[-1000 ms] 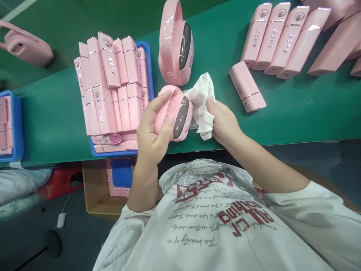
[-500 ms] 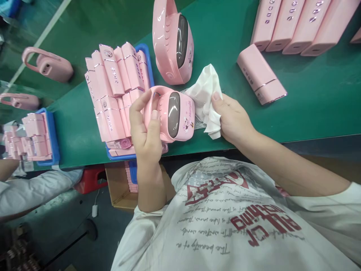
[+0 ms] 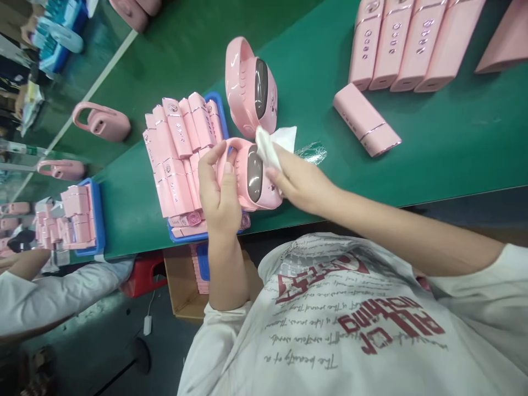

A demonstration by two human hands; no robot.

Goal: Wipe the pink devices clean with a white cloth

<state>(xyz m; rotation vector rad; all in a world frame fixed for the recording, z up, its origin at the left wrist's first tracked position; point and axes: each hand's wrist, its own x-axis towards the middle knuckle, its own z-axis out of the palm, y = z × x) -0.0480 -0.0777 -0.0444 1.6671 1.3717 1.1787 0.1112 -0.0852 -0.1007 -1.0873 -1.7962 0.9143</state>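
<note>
My left hand (image 3: 220, 192) is wrapped round the handle side of a pink handled device (image 3: 270, 201) with a dark glossy oval window and a small printed picture. My right hand (image 3: 305, 179) pinches a white cloth (image 3: 266, 147) and presses it on the device's top beside the window. Part of the printed face is hidden behind the cloth and fingers. A second pink device (image 3: 243, 107) of the same kind stands just beyond, its looped handle to the left. Near my left hand, a blue bin (image 3: 218, 104) is heaped with pink oblong casings (image 3: 177, 129).
A crumpled clear plastic film (image 3: 313, 153) lies right of the cloth. One pink casing (image 3: 367, 121) rests on the green table (image 3: 445, 143), with several more standing in a row behind. At the left are another filled blue bin (image 3: 97, 220) and a co-worker's sleeve (image 3: 70, 286).
My right hand has moved left, bringing the cloth from beside the device onto its top. My left hand still grips the device. The view has shifted a little.
</note>
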